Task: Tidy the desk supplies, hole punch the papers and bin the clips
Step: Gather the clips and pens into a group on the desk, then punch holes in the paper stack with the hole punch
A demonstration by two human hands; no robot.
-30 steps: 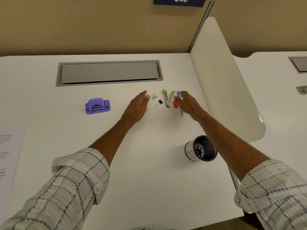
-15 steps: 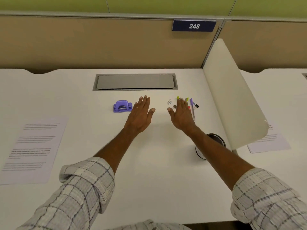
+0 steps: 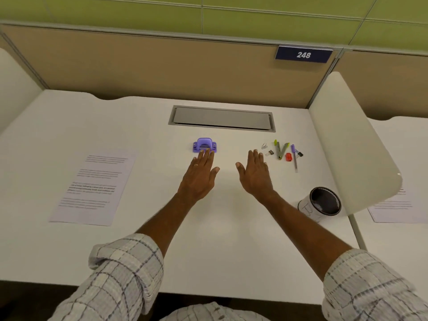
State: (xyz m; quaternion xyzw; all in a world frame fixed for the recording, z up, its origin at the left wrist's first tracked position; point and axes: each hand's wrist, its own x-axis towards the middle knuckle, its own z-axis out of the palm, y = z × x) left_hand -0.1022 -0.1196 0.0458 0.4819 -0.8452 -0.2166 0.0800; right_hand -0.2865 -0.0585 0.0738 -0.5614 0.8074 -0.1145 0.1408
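Both hands are flat, fingers straight and close together, holding nothing. The left hand (image 3: pixel 200 174) has its tips right at the near edge of the punch (image 3: pixel 205 144), which lies dead ahead with its long side running left-right, so that's the obvious hand for it imo. The right hand (image 3: pixel 254 174) is nearer the clips (image 3: pixel 269 152), just past its fingertips and slightly right; the paper (image 3: pixel 95 186) is well off left.

A purple hole punch (image 3: pixel 205 145) sits upright at the desk's twelve o'clock. A printed paper (image 3: pixel 92 188) lies flat at nine. A paper clip (image 3: pixel 264 146), a black binder clip (image 3: pixel 269 153), V-laid highlighters (image 3: pixel 280 150) and a purple pen (image 3: pixel 294 158) cluster at two. An open-topped cup (image 3: pixel 322 203) stands at three.
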